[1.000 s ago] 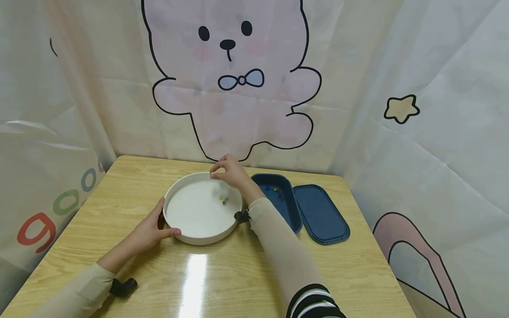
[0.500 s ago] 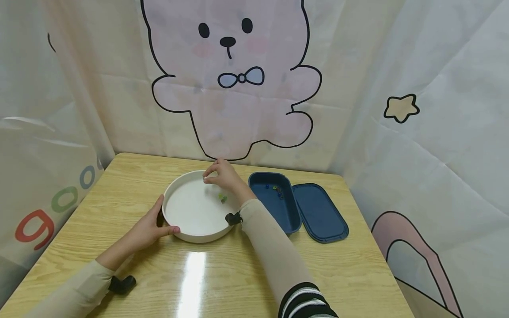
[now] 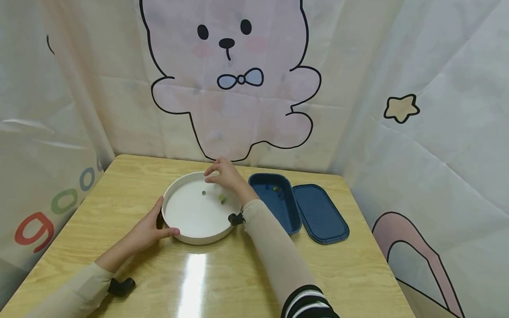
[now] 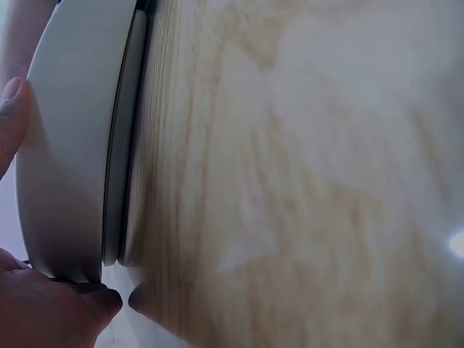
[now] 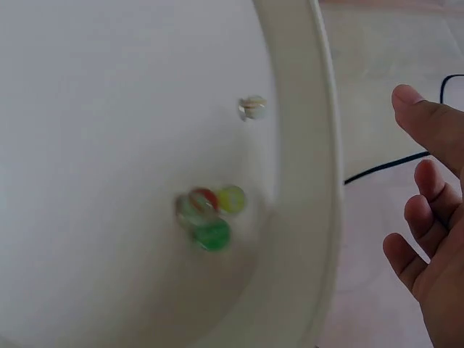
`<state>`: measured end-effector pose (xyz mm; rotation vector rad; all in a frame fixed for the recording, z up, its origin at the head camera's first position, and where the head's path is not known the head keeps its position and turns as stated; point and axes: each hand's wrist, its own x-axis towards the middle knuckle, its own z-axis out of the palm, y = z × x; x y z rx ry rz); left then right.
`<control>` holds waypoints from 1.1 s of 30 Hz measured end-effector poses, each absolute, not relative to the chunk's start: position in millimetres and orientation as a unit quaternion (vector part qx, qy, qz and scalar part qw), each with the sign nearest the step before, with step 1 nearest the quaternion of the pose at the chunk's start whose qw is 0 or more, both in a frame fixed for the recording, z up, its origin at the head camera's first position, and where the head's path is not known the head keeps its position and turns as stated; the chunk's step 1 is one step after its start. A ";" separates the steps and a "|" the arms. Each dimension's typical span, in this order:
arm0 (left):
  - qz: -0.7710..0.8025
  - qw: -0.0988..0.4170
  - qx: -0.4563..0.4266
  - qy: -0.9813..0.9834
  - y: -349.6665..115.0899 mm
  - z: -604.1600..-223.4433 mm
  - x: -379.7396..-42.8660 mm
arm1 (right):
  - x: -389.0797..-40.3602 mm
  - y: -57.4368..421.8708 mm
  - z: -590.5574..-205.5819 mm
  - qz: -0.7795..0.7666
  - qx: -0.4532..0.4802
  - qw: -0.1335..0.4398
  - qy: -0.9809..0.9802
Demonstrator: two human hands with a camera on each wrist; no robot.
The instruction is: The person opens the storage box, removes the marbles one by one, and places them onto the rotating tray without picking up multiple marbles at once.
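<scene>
A round white tray [image 3: 187,216] with a low wall sits on the table. My left hand [image 3: 147,229] holds its left side, with the thumb at the front and the fingers along the wall. In the left wrist view, the thumb [image 4: 13,119] lies against the tray's wall [image 4: 69,145]. My right hand [image 3: 226,176] hovers over the tray's far right edge, thumb and fingers apart, holding nothing. Inside the tray, a clear striped marble [image 5: 252,107] lies alone. Close by, a green marble [image 5: 212,235] and a yellow marble [image 5: 232,199] cluster with clear and red ones, slightly blurred.
Right of the tray stands a dark blue box [image 3: 292,221] with several small marbles [image 3: 278,191] inside. Its matching flat lid [image 3: 321,214] lies against the box's right side. A printed curtain [image 3: 254,110] hangs right behind the table's [image 3: 159,282] far edge.
My right hand has moved slightly left over the tray and let go of a marble, which now shows on the tray left of the cluster. My left hand keeps its hold.
</scene>
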<state>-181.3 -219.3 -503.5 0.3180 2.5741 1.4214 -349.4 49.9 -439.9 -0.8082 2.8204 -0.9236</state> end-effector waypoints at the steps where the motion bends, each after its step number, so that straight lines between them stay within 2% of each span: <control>1: 0.479 0.092 0.107 0.866 -218.9 -503.2 -180.5 | -349.1 52.8 -436.9 -0.308 -0.261 0.032 0.914; 11: 0.479 0.093 0.104 0.867 -218.4 -505.8 -178.1 | -346.9 98.5 -406.2 -0.286 -0.262 -0.007 0.922; 14: 0.478 0.094 0.103 0.867 -219.0 -506.4 -178.3 | -345.7 114.2 -402.4 -0.292 -0.258 0.003 0.921; 18: 0.479 0.095 0.103 0.867 -219.1 -506.5 -179.0 | -345.0 136.5 -400.4 -0.303 -0.249 0.011 0.920; 28: 0.476 0.097 0.106 0.868 -219.2 -501.2 -178.7 | -350.5 192.1 -406.0 -0.273 -0.234 -0.027 0.933; 33: 0.485 0.095 0.113 0.862 -219.0 -499.2 -179.2 | -350.8 212.7 -410.7 -0.280 -0.215 -0.027 0.935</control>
